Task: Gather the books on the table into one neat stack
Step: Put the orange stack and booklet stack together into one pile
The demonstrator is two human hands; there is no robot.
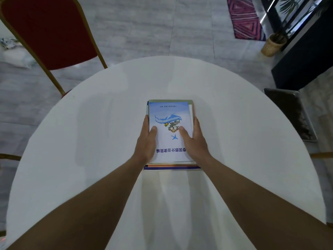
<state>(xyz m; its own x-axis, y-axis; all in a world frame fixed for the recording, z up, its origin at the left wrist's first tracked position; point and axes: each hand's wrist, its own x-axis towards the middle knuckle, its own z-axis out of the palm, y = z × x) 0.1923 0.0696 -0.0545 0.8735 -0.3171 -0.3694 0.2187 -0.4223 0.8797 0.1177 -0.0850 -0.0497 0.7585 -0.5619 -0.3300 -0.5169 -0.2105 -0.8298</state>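
A stack of books point(170, 112) lies in the middle of the round white table point(90, 132). The top book is white and blue with a blue swirl, a small plane and blue characters, upside down to me. Edges of green, orange and dark blue books show beneath it. My left hand point(146, 139) presses the stack's left side, thumb on the top cover. My right hand point(195, 139) clasps the right side the same way, fingers along the edge.
A red chair with a gold frame point(50, 33) stands at the far left of the table. A dark cushioned seat point(292, 114) sits at the right edge. A patterned rug point(245, 18), a woven basket point(273, 45) and dark furniture lie beyond.
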